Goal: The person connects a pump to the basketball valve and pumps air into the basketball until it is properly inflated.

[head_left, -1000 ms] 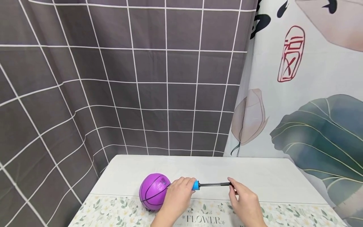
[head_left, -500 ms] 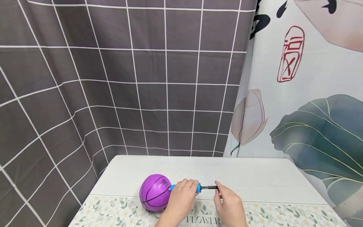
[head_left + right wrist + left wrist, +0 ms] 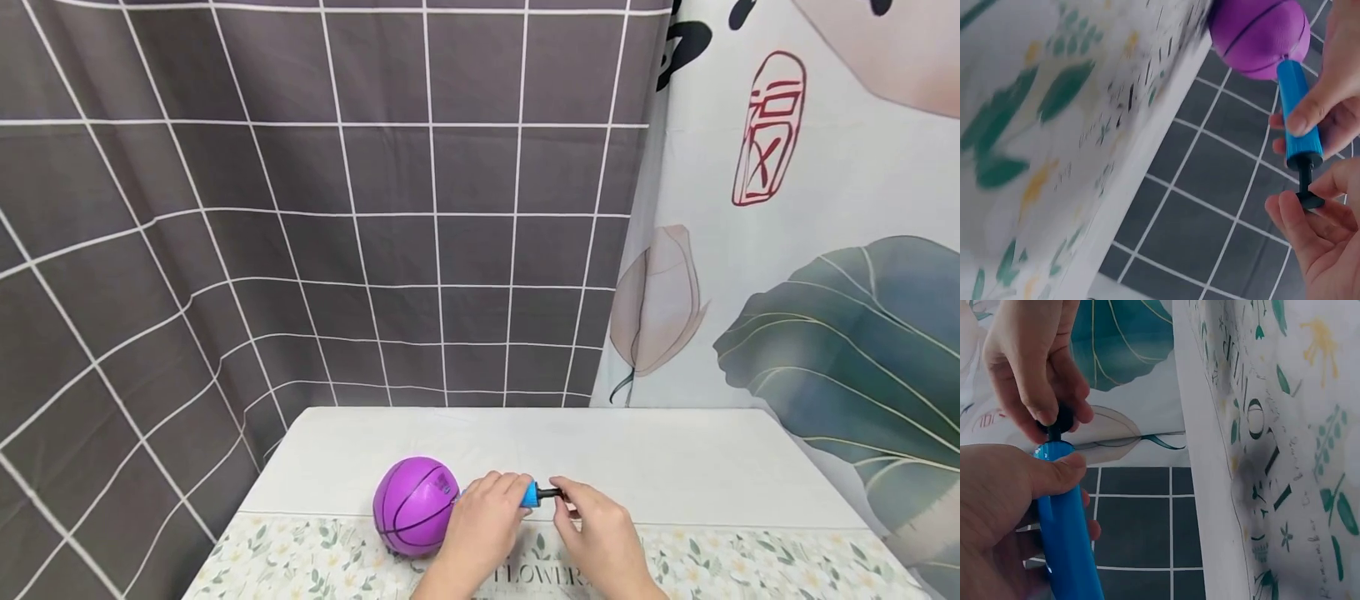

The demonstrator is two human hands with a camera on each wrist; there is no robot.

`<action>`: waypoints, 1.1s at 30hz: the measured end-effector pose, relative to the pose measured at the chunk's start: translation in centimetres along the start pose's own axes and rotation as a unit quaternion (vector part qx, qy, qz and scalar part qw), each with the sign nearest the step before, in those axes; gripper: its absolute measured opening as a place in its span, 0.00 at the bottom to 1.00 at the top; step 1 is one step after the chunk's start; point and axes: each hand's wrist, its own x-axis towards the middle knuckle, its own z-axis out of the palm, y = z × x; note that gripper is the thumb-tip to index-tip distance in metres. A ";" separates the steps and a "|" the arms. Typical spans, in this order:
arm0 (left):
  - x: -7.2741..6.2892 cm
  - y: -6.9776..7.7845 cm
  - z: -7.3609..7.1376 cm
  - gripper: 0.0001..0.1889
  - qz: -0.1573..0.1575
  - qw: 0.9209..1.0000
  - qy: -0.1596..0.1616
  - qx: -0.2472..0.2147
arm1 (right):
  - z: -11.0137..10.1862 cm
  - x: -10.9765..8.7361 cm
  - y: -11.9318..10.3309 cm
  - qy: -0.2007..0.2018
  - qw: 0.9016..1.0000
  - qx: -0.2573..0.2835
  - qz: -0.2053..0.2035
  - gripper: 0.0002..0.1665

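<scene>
A purple ball (image 3: pixel 412 508) with black lines sits on the table, left of both hands. My left hand (image 3: pixel 486 523) is curled round the blue barrel of a hand pump (image 3: pixel 1067 531). In the right wrist view the pump's tip meets the ball (image 3: pixel 1260 34). My right hand (image 3: pixel 600 533) pinches the pump's black handle (image 3: pixel 1310 200) with thumb and fingers. Only a short length of the black rod (image 3: pixel 1305 177) shows between barrel and handle. Most of the barrel is hidden by my left hand in the head view.
The table (image 3: pixel 675 458) has a white back half and a flower-print cloth (image 3: pixel 750 558) along the front. Behind it hangs a dark grey curtain (image 3: pixel 472 250) with white grid lines. A white leaf-print curtain (image 3: pixel 697 167) hangs at the right.
My right hand has moved left with the handle, and the long rod seen earlier has slid mostly into the barrel. My left hand and the ball have shifted slightly right in view.
</scene>
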 end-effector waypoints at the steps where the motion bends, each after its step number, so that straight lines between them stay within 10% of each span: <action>1: 0.0 0.0 -0.1 0.21 -0.007 1.000 -0.004 -0.004 | -0.2 0.1 0.2 -0.005 1.000 -0.002 0.005 0.21; 15: -0.1 -0.8 -1.1 0.22 -0.067 0.996 -0.058 -0.003 | -3.6 0.1 2.9 0.002 0.996 -0.041 0.080 0.22; 33: 0.1 0.4 -0.6 0.21 -0.015 0.998 -0.033 0.044 | 0.6 -0.5 -1.4 -0.013 0.998 -0.045 0.036 0.21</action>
